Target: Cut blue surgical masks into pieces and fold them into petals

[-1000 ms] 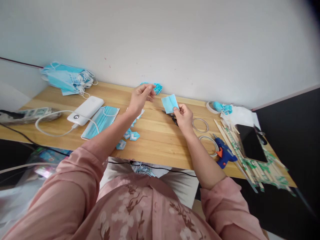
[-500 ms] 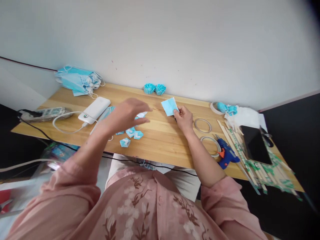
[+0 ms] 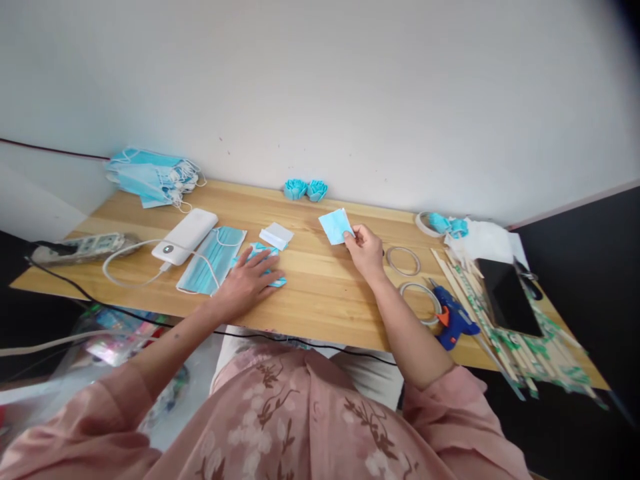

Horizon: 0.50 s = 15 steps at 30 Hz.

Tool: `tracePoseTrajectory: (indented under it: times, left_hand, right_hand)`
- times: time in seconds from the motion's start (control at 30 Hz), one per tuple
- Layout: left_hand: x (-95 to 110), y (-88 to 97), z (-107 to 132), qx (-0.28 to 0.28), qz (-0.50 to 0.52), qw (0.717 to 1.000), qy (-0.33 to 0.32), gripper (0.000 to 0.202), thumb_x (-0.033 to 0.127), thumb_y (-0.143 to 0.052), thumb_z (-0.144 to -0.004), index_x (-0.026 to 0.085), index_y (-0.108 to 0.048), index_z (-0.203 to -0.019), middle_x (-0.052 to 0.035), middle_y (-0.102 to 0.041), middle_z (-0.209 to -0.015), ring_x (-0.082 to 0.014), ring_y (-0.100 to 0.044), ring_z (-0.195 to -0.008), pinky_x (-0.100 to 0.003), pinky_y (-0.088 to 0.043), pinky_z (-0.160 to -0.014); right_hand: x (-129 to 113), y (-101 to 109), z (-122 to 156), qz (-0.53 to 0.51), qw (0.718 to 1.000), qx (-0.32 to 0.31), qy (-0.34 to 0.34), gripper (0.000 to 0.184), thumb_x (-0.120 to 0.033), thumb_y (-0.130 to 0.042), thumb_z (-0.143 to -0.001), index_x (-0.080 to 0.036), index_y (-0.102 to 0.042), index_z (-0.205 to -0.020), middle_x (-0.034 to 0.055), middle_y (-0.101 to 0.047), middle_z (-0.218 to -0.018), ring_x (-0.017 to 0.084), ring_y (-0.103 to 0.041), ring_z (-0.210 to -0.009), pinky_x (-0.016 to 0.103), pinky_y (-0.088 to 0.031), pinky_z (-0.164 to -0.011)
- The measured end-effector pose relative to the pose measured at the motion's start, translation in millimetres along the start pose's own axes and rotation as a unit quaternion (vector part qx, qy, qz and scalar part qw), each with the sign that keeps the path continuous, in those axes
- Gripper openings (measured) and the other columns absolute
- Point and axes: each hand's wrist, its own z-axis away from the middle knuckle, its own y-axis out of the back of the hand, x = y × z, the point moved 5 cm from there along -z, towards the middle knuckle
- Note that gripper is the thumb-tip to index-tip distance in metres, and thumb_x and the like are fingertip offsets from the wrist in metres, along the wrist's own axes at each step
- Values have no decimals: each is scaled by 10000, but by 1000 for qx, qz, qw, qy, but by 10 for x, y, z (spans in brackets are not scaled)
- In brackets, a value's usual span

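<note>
My left hand lies flat, fingers spread, over several small folded blue-and-white pieces on the table, hiding most of them. Just beyond its fingertips is a white folded piece. A pleated blue face mask rests left of that hand. Between thumb and fingers, my right hand pinches a light blue square of mask fabric, held near the middle of the table. Two blue rosettes sit by the wall beyond it.
At left are a pile of face masks, a white power bank with a cable and a power strip. On the right lie tape rolls, a blue glue gun, wooden sticks and a black phone.
My left hand has come down from above the table onto the folded pieces, uncovering the face mask and white folded piece. My right hand still holds the blue square in about the same place.
</note>
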Motion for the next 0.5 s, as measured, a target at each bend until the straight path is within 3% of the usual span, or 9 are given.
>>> tracePoseTrajectory:
  times: [0.13, 0.33, 0.4, 0.5]
  left_hand:
    - [-158, -73, -132, -16, -9, 1000, -11, 327, 277, -453, -1000, 251, -682, -1231, -108, -591, -1422, -292, -457, -1402, -567, -207, -1213]
    - [-413, -60, -247, -42, -11, 998, 42, 359, 329, -463, -989, 234, -643, -1285, -138, -564, -1444, -319, -454, -1398, -588, -259, -1178]
    - [-297, 108, -324, -42, -4, 998, 46, 421, 403, -507, -968, 228, -601, -1338, -154, -532, -1472, -344, -440, -1403, -611, -266, -1166]
    - [179, 617, -424, 14, 72, 997, -19, 521, 450, -534, -953, 240, -518, -1429, -153, -489, -1513, -334, -435, -1410, -596, -304, -1161]
  right_hand:
    - [29, 7, -3, 3, 1000, 3, -4, 203, -403, -555, -810, -203, -565, -771, -36, -542, -630, 117, -426, -561, 253, -340, -584]
    - [-8, 22, -10, 9, 1000, -3, 8, 214, -413, -537, -825, -209, -545, -760, -38, -519, -629, 120, -446, -575, 252, -337, -593]
    - [-12, 30, -16, 19, 1000, -4, 13, 222, -418, -533, -831, -210, -546, -754, -41, -509, -623, 121, -449, -579, 249, -337, -595]
    - [1, 44, -23, 24, 1000, -5, 9, 229, -423, -530, -841, -208, -568, -771, -41, -529, -629, 122, -464, -585, 248, -352, -606]
